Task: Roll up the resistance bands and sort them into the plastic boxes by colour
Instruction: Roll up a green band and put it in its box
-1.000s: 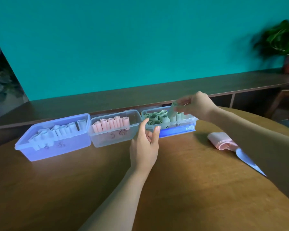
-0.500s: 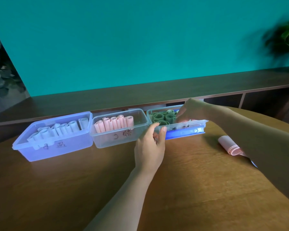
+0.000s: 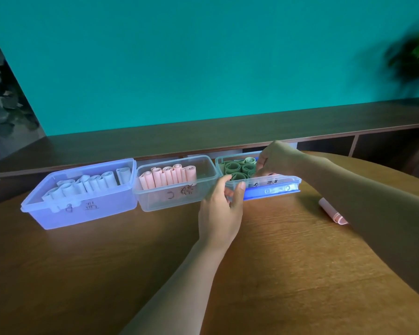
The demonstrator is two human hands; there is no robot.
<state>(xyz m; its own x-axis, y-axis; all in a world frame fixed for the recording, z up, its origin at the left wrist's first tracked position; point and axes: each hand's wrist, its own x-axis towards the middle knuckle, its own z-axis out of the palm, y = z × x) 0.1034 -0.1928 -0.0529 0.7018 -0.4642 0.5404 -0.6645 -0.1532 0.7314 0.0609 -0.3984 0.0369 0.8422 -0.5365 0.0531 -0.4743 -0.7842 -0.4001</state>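
1. The middle box [image 3: 177,189] stands on the desk [image 3: 276,262], rolled bands [image 3: 167,176] inside it.
2. Touching its left side is the left box [image 3: 82,209], also holding rolls [image 3: 90,184].
3. Just right of the middle box is the right box [image 3: 276,183], with rolls [image 3: 237,169] inside.
4. Further right of the middle box, a loose band [image 3: 330,211] lies on the desk.
5. Behind the middle box runs a low shelf [image 3: 203,134].

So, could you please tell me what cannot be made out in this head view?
- Right hand: fingertips hidden inside the green box, so its grip is unclear.
- Pink band on the table: its far part is hidden behind the right forearm.
- Handwritten box labels: too small and blurred to read.
- Plant, top right: blurred and cut off by the edge.
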